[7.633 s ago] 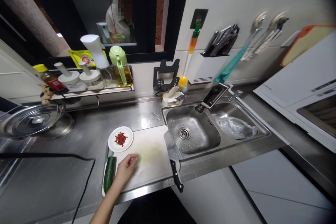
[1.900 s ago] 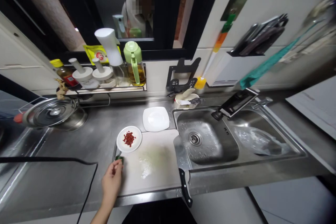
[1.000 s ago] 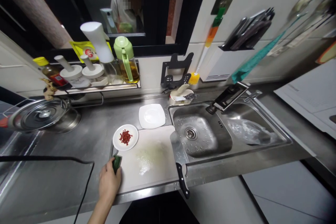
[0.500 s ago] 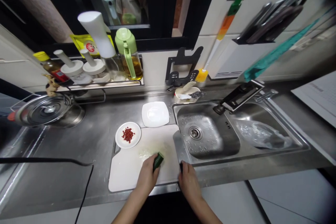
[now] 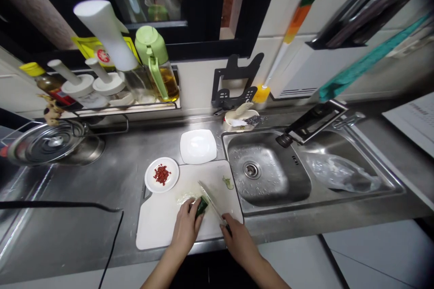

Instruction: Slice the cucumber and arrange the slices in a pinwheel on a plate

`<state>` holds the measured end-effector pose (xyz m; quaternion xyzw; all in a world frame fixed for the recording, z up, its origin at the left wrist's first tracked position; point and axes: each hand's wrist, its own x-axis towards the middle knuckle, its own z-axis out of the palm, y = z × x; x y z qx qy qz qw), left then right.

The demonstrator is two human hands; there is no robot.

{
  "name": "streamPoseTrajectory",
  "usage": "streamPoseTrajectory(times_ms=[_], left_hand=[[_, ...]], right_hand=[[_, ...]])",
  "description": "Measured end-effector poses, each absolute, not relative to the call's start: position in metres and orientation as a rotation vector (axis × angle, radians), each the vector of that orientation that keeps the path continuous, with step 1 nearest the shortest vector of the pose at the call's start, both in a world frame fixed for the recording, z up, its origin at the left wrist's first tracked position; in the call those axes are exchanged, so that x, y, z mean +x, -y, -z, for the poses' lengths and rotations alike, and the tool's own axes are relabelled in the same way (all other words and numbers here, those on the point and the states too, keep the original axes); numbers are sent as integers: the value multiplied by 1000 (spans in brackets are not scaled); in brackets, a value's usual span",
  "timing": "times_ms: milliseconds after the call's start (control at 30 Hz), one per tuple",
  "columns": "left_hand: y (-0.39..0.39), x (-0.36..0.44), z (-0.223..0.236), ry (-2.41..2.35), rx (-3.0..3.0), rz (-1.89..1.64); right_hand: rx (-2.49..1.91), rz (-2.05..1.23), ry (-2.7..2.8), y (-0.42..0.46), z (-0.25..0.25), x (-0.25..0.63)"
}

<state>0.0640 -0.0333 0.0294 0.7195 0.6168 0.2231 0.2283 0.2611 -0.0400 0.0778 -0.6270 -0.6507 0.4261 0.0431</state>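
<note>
My left hand (image 5: 186, 222) is closed around a short dark green piece of cucumber (image 5: 201, 206) on the white cutting board (image 5: 159, 221). In my right hand (image 5: 237, 236) is the black handle of a kitchen knife (image 5: 212, 201). Its blade slants up and left, close beside the cucumber's cut end; whether it touches I cannot tell. A small pale green scrap (image 5: 228, 183) lies near the board's right edge. On the board's upper left corner rests a small white plate (image 5: 149, 184) with chopped red bits (image 5: 162, 174). Behind the board sits a white square plate (image 5: 198, 146).
Right of the board is a steel sink (image 5: 271, 189) with a plastic bag (image 5: 339, 174) in its second basin. A rack (image 5: 145, 107) with bottles and jars runs along the wall. A lidded pot (image 5: 81, 150) stands at left; a black cable (image 5: 113, 244) crosses the counter.
The knife has swung from the board's right edge leftward to beside the cucumber. The green scrap now shows at the right of the board. My left hand keeps its hold.
</note>
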Motion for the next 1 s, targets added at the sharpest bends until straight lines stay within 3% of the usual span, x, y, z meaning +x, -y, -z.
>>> streamPoseTrajectory(times_ms=[500, 1000], left_hand=[[32, 80, -27, -1775, 1955, -707], [31, 75, -24, -1739, 1982, -712]], right_hand=[[-1934, -1126, 2579, 4, -83, 250], [-1903, -1154, 2585, -3, -77, 241]])
